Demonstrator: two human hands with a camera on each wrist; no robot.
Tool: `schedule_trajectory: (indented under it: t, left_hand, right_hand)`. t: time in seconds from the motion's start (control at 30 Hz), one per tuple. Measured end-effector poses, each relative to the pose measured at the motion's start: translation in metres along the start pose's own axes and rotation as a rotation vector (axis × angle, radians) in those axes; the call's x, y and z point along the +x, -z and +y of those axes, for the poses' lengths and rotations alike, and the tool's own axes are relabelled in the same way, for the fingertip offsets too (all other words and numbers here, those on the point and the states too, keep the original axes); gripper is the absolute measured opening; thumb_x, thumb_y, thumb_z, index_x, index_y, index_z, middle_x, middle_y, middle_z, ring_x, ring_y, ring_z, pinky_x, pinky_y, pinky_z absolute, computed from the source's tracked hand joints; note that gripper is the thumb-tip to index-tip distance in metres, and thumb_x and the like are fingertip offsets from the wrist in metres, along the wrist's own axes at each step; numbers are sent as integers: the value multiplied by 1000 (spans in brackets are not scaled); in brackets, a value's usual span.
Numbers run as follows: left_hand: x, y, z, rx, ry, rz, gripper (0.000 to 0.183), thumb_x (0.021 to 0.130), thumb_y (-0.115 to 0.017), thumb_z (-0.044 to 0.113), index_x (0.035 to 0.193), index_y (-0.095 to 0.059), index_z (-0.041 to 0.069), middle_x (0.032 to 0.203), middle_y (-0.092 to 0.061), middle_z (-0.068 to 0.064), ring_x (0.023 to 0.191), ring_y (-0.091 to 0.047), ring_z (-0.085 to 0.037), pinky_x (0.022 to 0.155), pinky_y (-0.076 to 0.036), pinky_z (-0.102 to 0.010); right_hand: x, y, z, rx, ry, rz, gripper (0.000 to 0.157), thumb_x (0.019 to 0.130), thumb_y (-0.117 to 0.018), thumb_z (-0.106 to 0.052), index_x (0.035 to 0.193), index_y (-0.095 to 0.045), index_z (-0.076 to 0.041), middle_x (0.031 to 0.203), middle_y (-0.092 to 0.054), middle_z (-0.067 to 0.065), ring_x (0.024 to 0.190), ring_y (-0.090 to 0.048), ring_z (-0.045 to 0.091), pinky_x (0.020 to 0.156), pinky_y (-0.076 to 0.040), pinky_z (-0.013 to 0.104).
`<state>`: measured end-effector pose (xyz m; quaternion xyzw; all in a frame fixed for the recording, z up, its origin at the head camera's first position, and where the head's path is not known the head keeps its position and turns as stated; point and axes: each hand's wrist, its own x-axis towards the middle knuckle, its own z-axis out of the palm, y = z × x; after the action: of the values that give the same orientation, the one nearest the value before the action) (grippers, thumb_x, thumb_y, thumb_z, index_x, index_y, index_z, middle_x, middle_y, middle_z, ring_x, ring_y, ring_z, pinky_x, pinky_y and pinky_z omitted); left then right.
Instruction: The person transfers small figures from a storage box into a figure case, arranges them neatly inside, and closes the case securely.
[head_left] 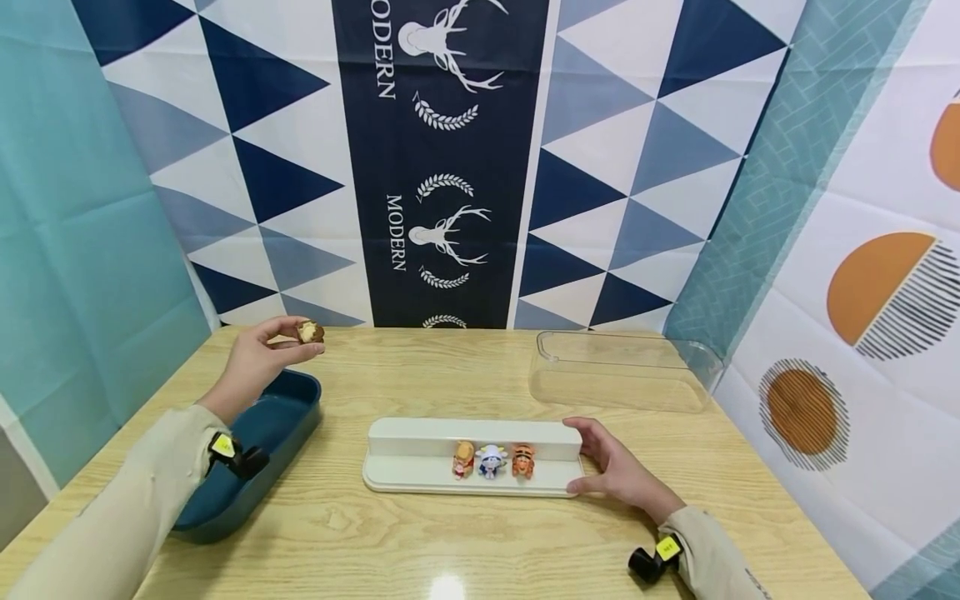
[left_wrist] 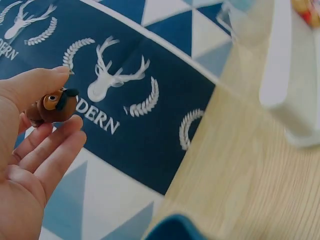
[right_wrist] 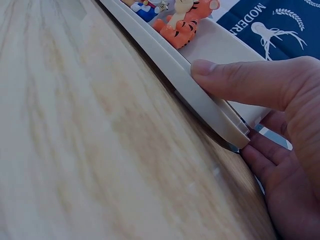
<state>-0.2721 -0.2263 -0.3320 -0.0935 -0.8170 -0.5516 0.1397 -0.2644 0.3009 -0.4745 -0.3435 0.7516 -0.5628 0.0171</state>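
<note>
Between thumb and fingertips, my left hand [head_left: 262, 354] pinches a small brown figurine [left_wrist: 55, 106] with an orange eye patch, above the far end of a dark blue bin [head_left: 303, 417]. A white stepped display stand [head_left: 412, 472] lies on the table in front of me. Three figurines sit side by side on its lower step: an orange-yellow one [head_left: 463, 459], a white-and-blue one [head_left: 491, 461] and an orange tiger [head_left: 522, 460] with black stripes. My right hand [head_left: 618, 467] grips the stand's right end, thumb on the front rim, other fingers behind and below the end.
A clear plastic cover [head_left: 622, 383] lies at the back right of the wooden table [head_left: 465, 550]. Patterned cloth [head_left: 442, 167] hangs behind the table and along both sides. The bin's inside is partly hidden by my left arm.
</note>
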Motion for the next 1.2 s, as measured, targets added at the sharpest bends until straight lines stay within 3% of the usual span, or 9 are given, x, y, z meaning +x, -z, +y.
schedule_trajectory:
  t: [0.13,0.2,0.43,0.63,0.8,0.9,1.03,1.2]
  left_hand:
    - [-1,-5,3,-206,-15,-38,33,90,-75,11,121,-62,10,99,-63,5,89,-69,-3,79,-55,-20]
    - [-2,-9,5,-247,-22,-47,32,90,-74,8,120,-63,11,99,-64,5,88,-70,-4,78,-56,-23]
    - [-6,-22,4,-178,-7,-113,57,92,-73,12,144,-51,1,103,-69,11,90,-68,-5,77,-57,-27]
    - [-12,-36,3,-197,-16,-215,59,93,-70,8,147,-47,0,103,-71,11,90,-68,-7,74,-57,-26]
    - [-19,-51,3,-277,-5,-279,48,90,-72,1,135,-58,7,97,-72,4,82,-69,-13,70,-58,-31]
    - [-23,-59,4,-302,11,-308,41,88,-74,0,126,-59,3,98,-73,0,82,-69,-16,69,-57,-33]
    - [-27,-67,4,-253,15,-354,47,89,-74,4,131,-56,-8,106,-70,-9,85,-68,-15,69,-57,-33]
    - [-28,-73,2,-224,20,-448,54,92,-72,9,138,-50,-10,128,-60,-22,92,-64,-13,69,-56,-32]
  right_hand:
    - [0,1,0,0,-1,-1,91,72,-85,0,145,-31,11,141,-49,15,123,-51,1,101,-39,15]
    - [0,1,0,1,0,-2,91,72,-85,0,145,-31,11,141,-49,13,123,-51,1,101,-38,15]
    - [0,0,0,1,5,1,90,72,-85,0,144,-32,11,141,-47,24,123,-51,1,100,-39,15]
    - [0,0,0,-2,6,0,92,72,-85,1,144,-30,13,140,-45,29,123,-51,1,100,-39,16]
    - [0,0,1,-6,11,-2,91,73,-85,1,144,-30,13,141,-46,27,124,-51,1,101,-39,16]
    - [0,0,1,-5,11,-1,91,73,-85,1,145,-31,12,141,-46,24,124,-50,1,101,-39,16]
    - [0,1,1,5,7,-2,91,73,-85,1,145,-31,11,142,-46,22,124,-50,1,101,-39,16]
    - [0,1,1,11,5,-3,91,73,-85,1,145,-31,11,142,-47,20,124,-50,1,101,-39,16]
